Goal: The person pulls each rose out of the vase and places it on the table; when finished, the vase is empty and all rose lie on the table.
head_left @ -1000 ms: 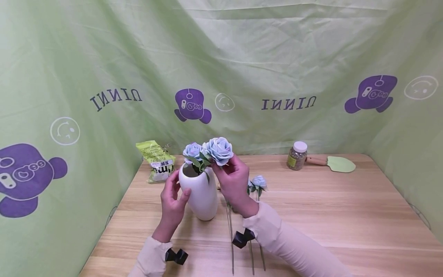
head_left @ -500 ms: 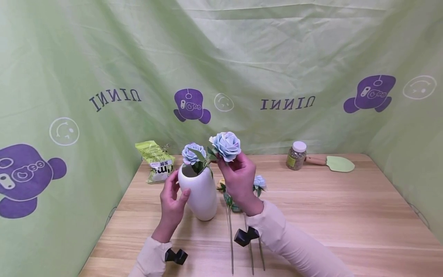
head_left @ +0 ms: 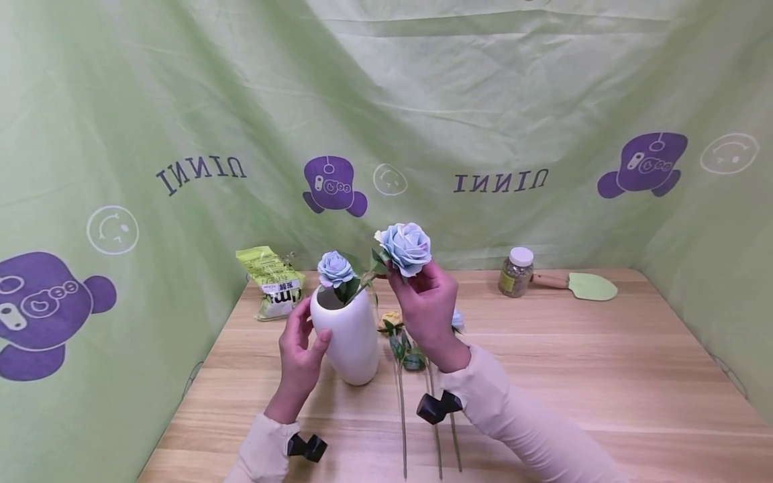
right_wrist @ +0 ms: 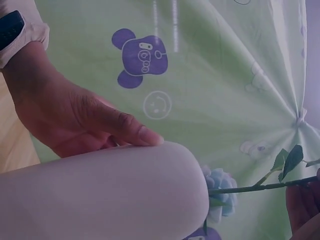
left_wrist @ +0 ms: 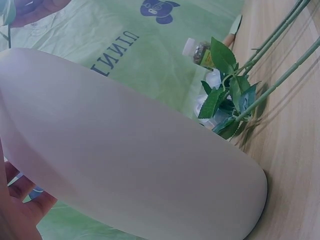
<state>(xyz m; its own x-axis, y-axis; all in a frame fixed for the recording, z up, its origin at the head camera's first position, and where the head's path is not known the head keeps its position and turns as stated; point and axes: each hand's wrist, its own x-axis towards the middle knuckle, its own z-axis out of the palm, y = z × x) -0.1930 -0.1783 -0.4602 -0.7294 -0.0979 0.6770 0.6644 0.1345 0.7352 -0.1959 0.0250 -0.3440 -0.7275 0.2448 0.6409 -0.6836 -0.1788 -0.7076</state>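
Note:
A white vase (head_left: 350, 342) stands on the wooden table. My left hand (head_left: 302, 349) grips its upper left side, thumb in front and fingers behind. One blue rose (head_left: 335, 269) rests in its mouth. With my right hand (head_left: 429, 308) I pinch a larger blue rose (head_left: 404, 249) just below the bloom, up and right of the rim. Its stem (right_wrist: 250, 188) slants into the vase mouth in the right wrist view, leaves showing between rim and fingers. The lower part of that stem is hidden inside the vase.
Right of the vase lie several long-stemmed flowers, among them a yellow flower (head_left: 390, 322) and a blue one (head_left: 457, 320) partly behind my right hand. At the back are a green-and-white bag (head_left: 274, 285), a white-capped jar (head_left: 516, 274) and a green-bladed trowel (head_left: 592, 286). Green cloth surrounds the table.
My right hand has moved up and to the right with the larger blue rose, away from the smaller one. More of its stem shows above the rim. My left hand stays on the vase.

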